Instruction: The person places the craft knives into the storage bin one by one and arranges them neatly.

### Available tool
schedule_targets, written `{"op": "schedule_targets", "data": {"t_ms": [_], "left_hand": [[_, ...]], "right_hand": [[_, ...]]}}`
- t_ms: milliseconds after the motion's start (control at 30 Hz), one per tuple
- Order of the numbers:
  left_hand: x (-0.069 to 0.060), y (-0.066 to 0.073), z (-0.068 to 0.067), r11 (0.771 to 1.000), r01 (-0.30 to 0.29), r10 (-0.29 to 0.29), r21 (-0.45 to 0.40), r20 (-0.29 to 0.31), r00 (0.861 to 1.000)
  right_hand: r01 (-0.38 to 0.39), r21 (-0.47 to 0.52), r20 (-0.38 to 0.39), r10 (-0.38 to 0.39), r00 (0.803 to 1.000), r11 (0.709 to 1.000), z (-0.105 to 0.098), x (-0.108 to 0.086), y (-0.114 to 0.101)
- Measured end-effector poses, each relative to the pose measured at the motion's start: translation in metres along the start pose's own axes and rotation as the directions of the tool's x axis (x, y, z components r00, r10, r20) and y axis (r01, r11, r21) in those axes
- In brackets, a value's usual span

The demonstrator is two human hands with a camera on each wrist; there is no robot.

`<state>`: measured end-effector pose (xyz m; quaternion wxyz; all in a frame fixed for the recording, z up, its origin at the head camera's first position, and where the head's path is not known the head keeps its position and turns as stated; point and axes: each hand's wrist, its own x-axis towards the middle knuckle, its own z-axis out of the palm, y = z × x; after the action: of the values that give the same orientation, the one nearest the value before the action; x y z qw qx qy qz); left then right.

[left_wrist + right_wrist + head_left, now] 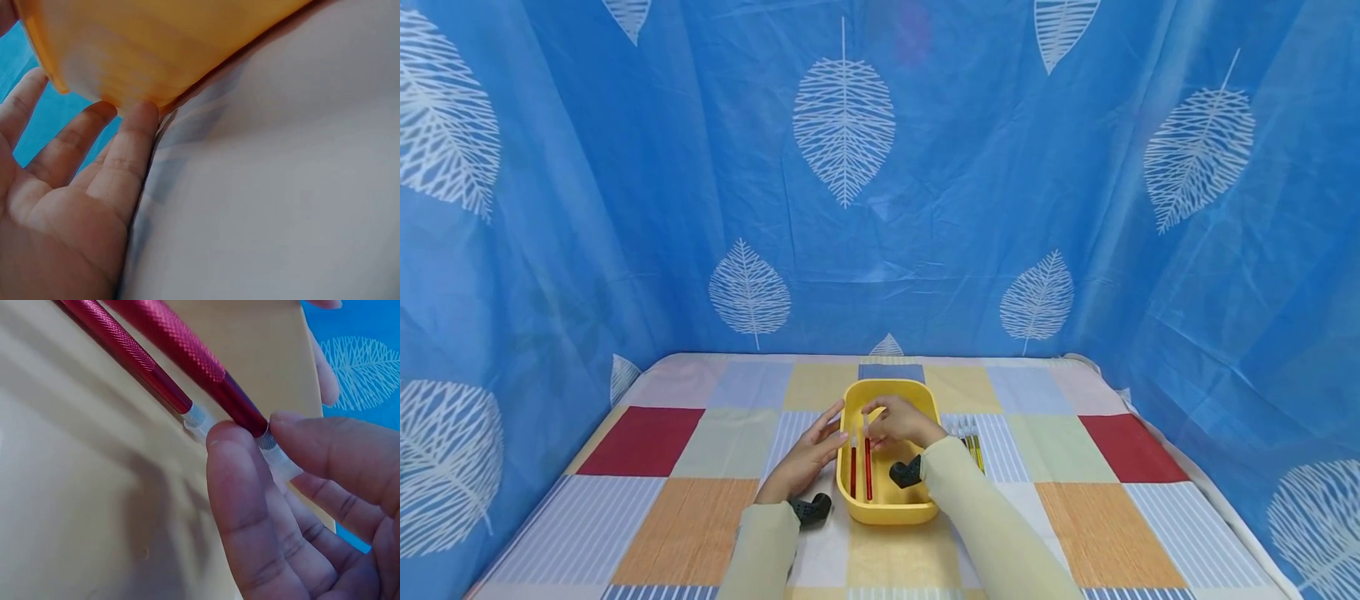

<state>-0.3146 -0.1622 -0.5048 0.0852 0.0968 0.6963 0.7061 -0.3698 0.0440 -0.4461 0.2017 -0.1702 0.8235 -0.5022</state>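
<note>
A yellow plastic bin (895, 515) stands on the table before me. My right hand (901, 422) is inside it, pinching a red craft knife (197, 362) between thumb and finger near its clear cap. The knife's handle is knurled metal. Alongside, toward the bin's left wall, lies a second red craft knife (134, 353), also capped. My left hand (806, 462) is at the bin's left side with its fingers spread and fairly straight. In the left wrist view, its fingertips (140, 115) touch or nearly touch the bin's outer wall.
Several slim capped tools (975, 450), some with yellow handles, lie right of the bin, partly hidden by my right arm. A patchwork cloth (707, 533) covers the table. Blue curtains (925, 208) with white leaf prints enclose the back and sides.
</note>
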Motion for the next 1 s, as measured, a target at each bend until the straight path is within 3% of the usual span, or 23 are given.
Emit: {"op": "schedule_targets", "data": {"t_ms": [333,533,1000], "left_hand": [[0.002,0.001,-0.002,1.0,-0.005,0.006,-0.014,0.014,1.0],[0.003,-0.001,-0.001,1.0,0.001,-0.001,-0.013,0.003,1.0],[0.002,-0.003,-0.002,1.0,0.005,-0.004,-0.009,0.007,1.0]], "right_hand": [[-0.052,-0.085,-0.058,0.047,0.997,0.995,0.01,0.004,-0.005],[-0.067,-0.127,-0.044,0.062,0.997,0.99,0.014,0.005,-0.004],[-0.087,-0.073,-0.065,0.082,0.995,0.994,0.023,0.009,0.0]]}}
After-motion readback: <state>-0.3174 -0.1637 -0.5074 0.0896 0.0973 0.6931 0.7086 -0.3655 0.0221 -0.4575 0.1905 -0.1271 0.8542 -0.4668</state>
